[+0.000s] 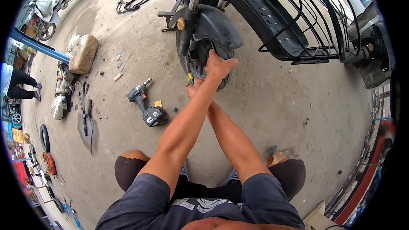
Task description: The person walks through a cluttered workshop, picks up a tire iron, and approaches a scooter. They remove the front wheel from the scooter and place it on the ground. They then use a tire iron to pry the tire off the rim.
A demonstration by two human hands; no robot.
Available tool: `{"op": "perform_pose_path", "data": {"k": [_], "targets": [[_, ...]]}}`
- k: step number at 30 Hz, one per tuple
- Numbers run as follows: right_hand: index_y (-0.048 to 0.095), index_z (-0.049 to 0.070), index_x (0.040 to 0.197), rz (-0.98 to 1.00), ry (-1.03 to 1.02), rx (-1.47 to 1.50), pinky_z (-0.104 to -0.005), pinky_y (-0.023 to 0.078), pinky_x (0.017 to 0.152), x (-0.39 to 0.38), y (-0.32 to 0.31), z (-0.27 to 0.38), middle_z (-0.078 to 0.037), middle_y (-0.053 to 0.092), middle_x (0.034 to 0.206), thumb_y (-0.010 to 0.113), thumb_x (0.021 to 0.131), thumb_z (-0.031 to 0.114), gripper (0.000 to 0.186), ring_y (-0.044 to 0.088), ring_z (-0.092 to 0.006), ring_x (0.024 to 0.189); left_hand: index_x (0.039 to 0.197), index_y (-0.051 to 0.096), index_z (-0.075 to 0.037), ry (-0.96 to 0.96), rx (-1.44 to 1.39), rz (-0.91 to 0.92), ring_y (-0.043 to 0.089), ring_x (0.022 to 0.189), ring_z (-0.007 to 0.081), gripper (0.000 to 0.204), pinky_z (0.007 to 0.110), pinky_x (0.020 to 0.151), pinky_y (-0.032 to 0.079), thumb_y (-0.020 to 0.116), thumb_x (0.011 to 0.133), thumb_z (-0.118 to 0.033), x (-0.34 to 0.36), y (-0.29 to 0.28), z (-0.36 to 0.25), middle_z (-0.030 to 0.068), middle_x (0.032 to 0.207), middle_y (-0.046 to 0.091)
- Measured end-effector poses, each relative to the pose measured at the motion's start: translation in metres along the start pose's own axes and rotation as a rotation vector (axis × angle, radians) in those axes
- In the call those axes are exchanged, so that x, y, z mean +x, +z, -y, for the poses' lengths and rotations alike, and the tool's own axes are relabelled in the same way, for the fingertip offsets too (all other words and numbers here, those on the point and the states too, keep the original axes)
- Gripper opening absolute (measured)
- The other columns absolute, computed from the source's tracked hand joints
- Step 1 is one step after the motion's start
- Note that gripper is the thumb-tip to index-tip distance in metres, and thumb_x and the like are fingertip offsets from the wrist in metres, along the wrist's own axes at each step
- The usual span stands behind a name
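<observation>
The front wheel [200, 54] of a dark two-wheeler stands before me, under a scuffed black mudguard [217, 23] and beside a fork leg [187, 34]. My forearms cross, the left above the right. My left hand [219, 67] grips the wheel near its hub, thumb sticking out to the right; some fingertips are hidden. Lower down, my right hand [195, 87] has its fingers curled by the bottom of the fork, next to a small yellow-banded piece [190, 77]. What lies inside those fingers cannot be made out. A cordless impact wrench [146, 104] lies on the ground left of my arms.
A black wire basket [306, 21] juts out at upper right. On the concrete left lie a stone block [83, 54], long-handled tools [86, 115] and a small yellow box [158, 104]. A black strap [134, 3] lies farther off. A person [21, 83] stands at far left.
</observation>
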State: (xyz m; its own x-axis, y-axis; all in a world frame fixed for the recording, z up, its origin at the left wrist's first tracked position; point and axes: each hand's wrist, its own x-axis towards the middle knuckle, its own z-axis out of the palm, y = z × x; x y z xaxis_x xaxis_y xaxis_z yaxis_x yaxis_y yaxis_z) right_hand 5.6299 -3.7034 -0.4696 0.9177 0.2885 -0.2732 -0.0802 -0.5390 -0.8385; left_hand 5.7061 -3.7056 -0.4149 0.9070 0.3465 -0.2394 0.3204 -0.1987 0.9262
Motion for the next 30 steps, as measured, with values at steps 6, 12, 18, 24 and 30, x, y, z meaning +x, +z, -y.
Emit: {"op": "perform_pose_path", "data": {"k": [6,12,18,24,30], "targets": [[0.064,0.0,0.113,-0.113,0.028,0.049,-0.0427,0.048,0.079,0.01,0.023,-0.027,-0.018,0.067,0.093,0.065,0.074,0.022,0.045,0.064,-0.0303,0.086,0.144,0.035,0.008,0.045,-0.05,0.028,0.056,0.119,0.0428,0.109,0.055,0.102,0.04,0.087,0.062,-0.041,0.003,0.006,-0.007,0.0255,0.128,0.057],[0.062,0.0,0.119,0.348,-0.518,0.453,-0.0425,0.049,0.082,-0.038,0.018,-0.027,-0.018,0.068,0.101,0.07,0.073,0.016,0.049,0.065,-0.0284,0.09,0.117,0.057,0.006,0.07,-0.111,-0.02,0.063,0.099,0.0238,0.065,0.037,0.086,0.05,0.086,0.066,-0.023,-0.011,-0.032,-0.021,0.0137,0.11,0.067],[0.067,-0.005,0.079,0.835,-0.214,-0.207,-0.0457,0.048,0.064,-0.04,-0.001,-0.022,-0.018,0.066,0.072,0.063,0.067,0.006,0.016,0.065,-0.029,0.069,0.117,0.057,0.005,-0.048,-0.161,0.162,0.064,0.095,0.0221,0.06,0.036,0.083,0.052,0.085,0.068,-0.016,-0.007,-0.075,-0.048,0.0125,0.108,0.066],[0.069,-0.006,0.089,0.796,-0.124,-0.612,-0.0467,0.053,0.071,-0.038,-0.02,-0.044,-0.025,0.07,0.093,0.059,0.072,0.006,0.023,0.069,-0.0389,0.085,0.107,0.068,0.005,-0.087,-0.148,0.299,0.066,0.096,0.0227,0.043,0.035,0.087,0.052,0.08,0.071,-0.015,0.009,-0.121,-0.057,0.0127,0.106,0.069],[0.068,-0.003,0.11,0.538,0.077,-0.652,-0.0462,0.052,0.091,-0.003,-0.089,-0.094,-0.025,0.067,0.116,0.057,0.078,0.007,0.035,0.063,-0.04,0.113,0.112,0.066,0.004,-0.147,-0.241,0.504,0.068,0.094,0.025,0.044,0.039,0.087,0.055,0.077,0.073,-0.013,0.024,-0.159,-0.055,0.0148,0.107,0.07]]}}
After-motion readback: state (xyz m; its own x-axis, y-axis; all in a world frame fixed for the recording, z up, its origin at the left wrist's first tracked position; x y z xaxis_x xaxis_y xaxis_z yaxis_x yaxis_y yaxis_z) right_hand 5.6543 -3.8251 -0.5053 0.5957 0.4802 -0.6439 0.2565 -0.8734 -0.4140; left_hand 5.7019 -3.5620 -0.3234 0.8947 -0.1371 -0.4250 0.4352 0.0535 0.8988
